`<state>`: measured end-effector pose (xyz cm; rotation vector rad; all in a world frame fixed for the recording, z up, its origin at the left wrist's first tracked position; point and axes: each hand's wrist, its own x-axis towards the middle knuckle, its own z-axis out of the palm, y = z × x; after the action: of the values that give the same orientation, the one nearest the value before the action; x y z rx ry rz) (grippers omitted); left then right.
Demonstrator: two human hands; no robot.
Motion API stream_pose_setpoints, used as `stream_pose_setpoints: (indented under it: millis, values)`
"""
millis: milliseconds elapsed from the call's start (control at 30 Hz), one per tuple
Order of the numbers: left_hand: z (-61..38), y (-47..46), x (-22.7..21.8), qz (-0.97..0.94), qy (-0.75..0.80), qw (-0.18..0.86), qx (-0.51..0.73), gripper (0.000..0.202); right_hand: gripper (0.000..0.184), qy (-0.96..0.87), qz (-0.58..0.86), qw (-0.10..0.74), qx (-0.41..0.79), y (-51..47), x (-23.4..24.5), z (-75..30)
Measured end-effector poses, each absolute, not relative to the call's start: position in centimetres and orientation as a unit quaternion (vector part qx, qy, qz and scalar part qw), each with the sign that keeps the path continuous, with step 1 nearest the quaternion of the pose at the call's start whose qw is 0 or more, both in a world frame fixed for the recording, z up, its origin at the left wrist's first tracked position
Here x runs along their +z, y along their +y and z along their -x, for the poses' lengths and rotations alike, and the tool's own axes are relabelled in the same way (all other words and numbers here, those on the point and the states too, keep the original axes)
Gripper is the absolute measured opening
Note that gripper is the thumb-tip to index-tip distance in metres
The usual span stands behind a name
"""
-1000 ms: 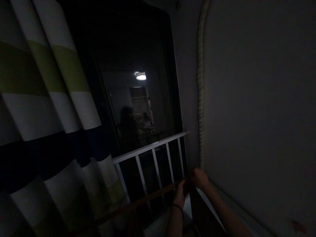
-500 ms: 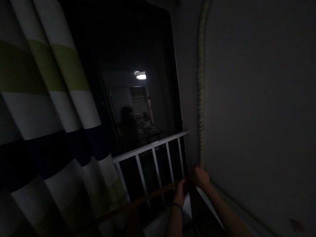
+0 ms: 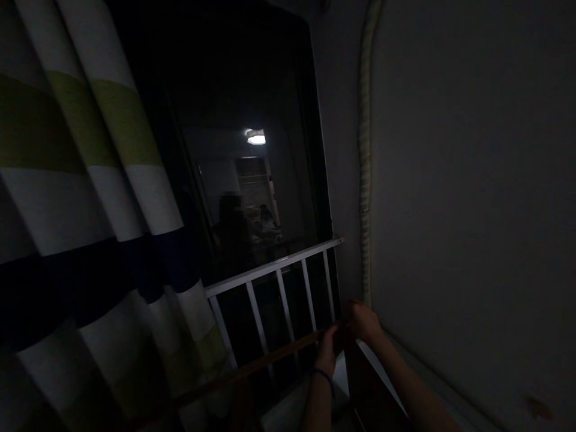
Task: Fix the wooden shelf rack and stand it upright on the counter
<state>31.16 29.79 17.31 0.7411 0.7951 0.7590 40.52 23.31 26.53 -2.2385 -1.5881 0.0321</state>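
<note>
A brown wooden rail (image 3: 270, 357) runs slantwise from the lower left up to the corner by the wall. My left hand (image 3: 327, 351), with a dark blue band at the wrist, is closed round the rail near its right end. Just beyond it, my right hand (image 3: 363, 321) is bent closed at the dark corner where the rail meets a dark brown panel (image 3: 371, 390). Its fingertips are in shadow, and whatever they hold cannot be made out.
A white metal guard rail (image 3: 279, 262) crosses the dark window (image 3: 252, 90), which reflects a lit lamp and a person's outline. Striped curtains (image 3: 90, 210) hang at the left. A wrapped pipe (image 3: 365, 168) runs down the wall (image 3: 472, 180) at the right.
Almost nothing differs. The view has shifted very slightly, and both hands stay at the same corner of the wooden rail.
</note>
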Motion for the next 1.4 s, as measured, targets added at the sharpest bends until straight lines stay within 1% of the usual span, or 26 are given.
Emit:
stream_pose_setpoints:
  millis: [100, 200, 367, 500, 633, 800, 933, 1100, 1233, 1400]
  values:
    - [-31.0, 29.6, 17.5, -0.348, 0.373, 0.785, 0.352, 0.018, 0.021, -0.563, 0.805, 0.19, 0.002, 23.1, 26.7, -40.4]
    - [-31.0, 29.7, 17.5, -0.347, 0.378, 0.785, 0.347, 0.019, 0.02, -0.551, 0.818, 0.164, 0.001, 22.9, 26.9, -40.4]
    - [-31.1, 30.0, 16.9, -0.34, 0.373, 0.787, 0.354, 0.019, 0.023, -0.542, 0.827, 0.15, -0.017, 22.8, 27.2, -40.3]
    - [-31.2, 30.0, 16.9, -0.344, 0.374, 0.785, 0.355, 0.019, 0.024, -0.542, 0.827, 0.147, 0.006, 22.8, 27.2, -40.3]
    - [-31.2, 29.8, 17.1, -0.341, 0.367, 0.788, 0.359, 0.02, 0.028, -0.536, 0.825, 0.173, 0.048, 23.1, 26.6, -40.4]
    - [-31.6, 30.3, 16.2, -0.333, 0.347, 0.794, 0.372, 0.023, 0.034, -0.57, 0.785, 0.229, 0.074, 23.6, 26.0, -40.4]
    - [-31.8, 30.8, 15.5, -0.349, 0.338, 0.786, 0.382, 0.027, 0.038, -0.579, 0.773, 0.244, 0.086, 23.7, 26.0, -40.2]
    - [-31.7, 30.6, 15.5, -0.345, 0.355, 0.781, 0.381, 0.031, 0.04, -0.62, 0.722, 0.294, 0.087, 23.7, 25.9, -40.2]
    - [-31.6, 30.4, 15.6, -0.356, 0.354, 0.781, 0.372, 0.037, 0.04, -0.632, 0.714, 0.294, 0.064, 24.0, 25.5, -40.4]
    - [-31.7, 30.6, 15.5, -0.364, 0.35, 0.781, 0.368, 0.037, 0.04, -0.633, 0.714, 0.294, 0.058, 24.3, 25.0, -40.8]
